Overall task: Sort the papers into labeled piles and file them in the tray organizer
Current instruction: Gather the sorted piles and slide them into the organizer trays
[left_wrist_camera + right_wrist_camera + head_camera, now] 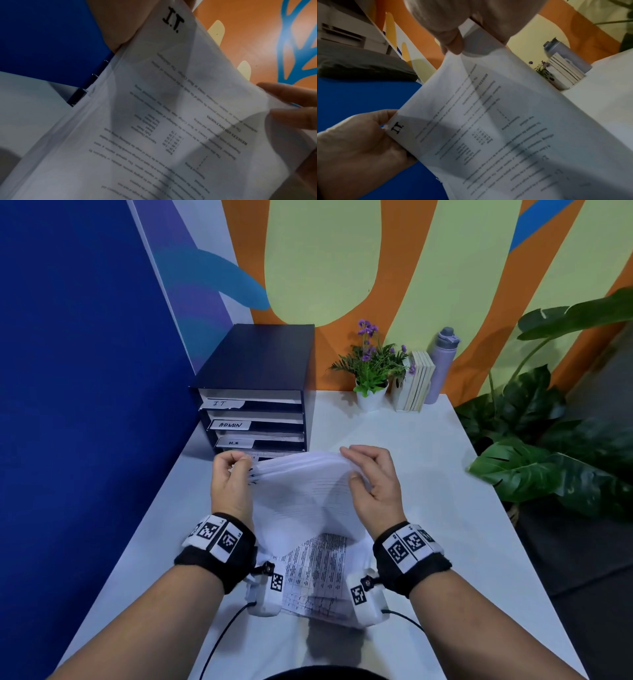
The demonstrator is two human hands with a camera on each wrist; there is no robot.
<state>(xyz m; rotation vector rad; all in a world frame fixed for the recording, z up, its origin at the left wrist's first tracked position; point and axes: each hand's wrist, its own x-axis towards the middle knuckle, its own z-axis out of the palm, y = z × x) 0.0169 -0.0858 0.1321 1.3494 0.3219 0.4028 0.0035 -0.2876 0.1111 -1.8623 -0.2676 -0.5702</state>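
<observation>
Nearest the camera, a printed sheet [317, 573] is lying flat on the white tabletop [445, 508], between the two forearms. Just above it, both hands are holding up a stack of papers [305, 491], bowed into an arch over the tabletop. The left hand [230, 477] is pinching the stack's left edge with curled fingers and thumb; the wrist views show "I.T." [173, 20] printed on the under-facing sheet close to that grip. The right hand [373, 481] is gripping the right edge, its fingertips [346, 451] curling over the top of the stack and its thumb pressing the paper. Behind the papers, at the tabletop's far left, a dark tray organizer [257, 392] is standing with shelves labelled IT, ADMIN and one partly legible tag. Farther right, against the wall, a potted purple flower [371, 371], a row of books [416, 381] and a lilac bottle [442, 361] are standing close together.
</observation>
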